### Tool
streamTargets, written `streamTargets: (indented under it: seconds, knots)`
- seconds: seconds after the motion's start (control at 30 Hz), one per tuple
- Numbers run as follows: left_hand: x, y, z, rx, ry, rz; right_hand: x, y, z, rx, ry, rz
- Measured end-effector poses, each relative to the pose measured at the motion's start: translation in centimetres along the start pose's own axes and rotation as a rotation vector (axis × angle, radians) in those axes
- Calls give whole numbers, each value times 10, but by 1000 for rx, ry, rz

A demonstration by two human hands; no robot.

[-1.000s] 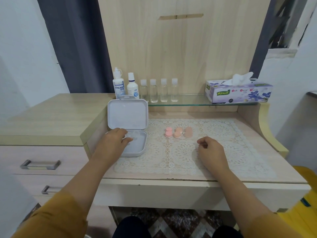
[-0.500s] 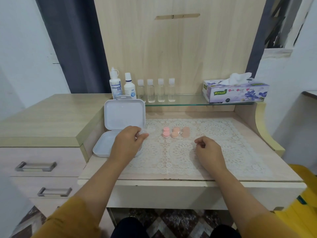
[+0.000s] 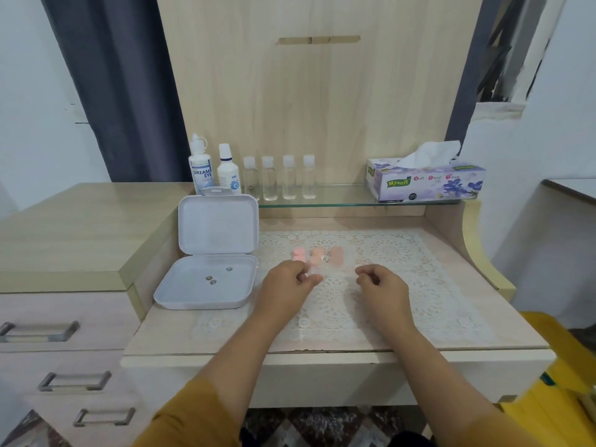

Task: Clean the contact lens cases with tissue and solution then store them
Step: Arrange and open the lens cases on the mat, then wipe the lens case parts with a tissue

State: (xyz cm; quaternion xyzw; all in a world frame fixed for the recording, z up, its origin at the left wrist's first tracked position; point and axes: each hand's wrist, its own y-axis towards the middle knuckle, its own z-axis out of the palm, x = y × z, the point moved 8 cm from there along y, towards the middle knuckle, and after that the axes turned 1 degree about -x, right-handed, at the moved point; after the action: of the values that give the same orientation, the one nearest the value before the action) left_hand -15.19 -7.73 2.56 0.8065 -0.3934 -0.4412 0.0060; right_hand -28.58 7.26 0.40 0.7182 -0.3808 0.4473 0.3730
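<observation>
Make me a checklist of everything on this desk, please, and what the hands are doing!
Surface: wooden desk with a lace mat.
Job's things: pink lens cases on the mat; white storage box open at left, three small round bits inside; solution bottles and tissue box on the glass shelf.
Clutter: four small clear bottles.
Hands: left hand loosely curled just before the cases; right hand loosely curled, empty.
Cables: nothing seen.
Surroundings: drawers left, dark curtain behind.
</observation>
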Motion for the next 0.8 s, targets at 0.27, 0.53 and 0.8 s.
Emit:
streamTargets:
  seconds: [0.27, 0.53, 0.8]
  knots:
    - [26, 6, 6, 36, -278, -139, 0, 26, -9, 54, 173, 130]
    - [36, 11, 13, 24, -289, -163, 94, 111, -52, -272, -219, -291]
    - [35, 12, 13, 7, -302, -158, 91, 190, -51, -162, -795, -81]
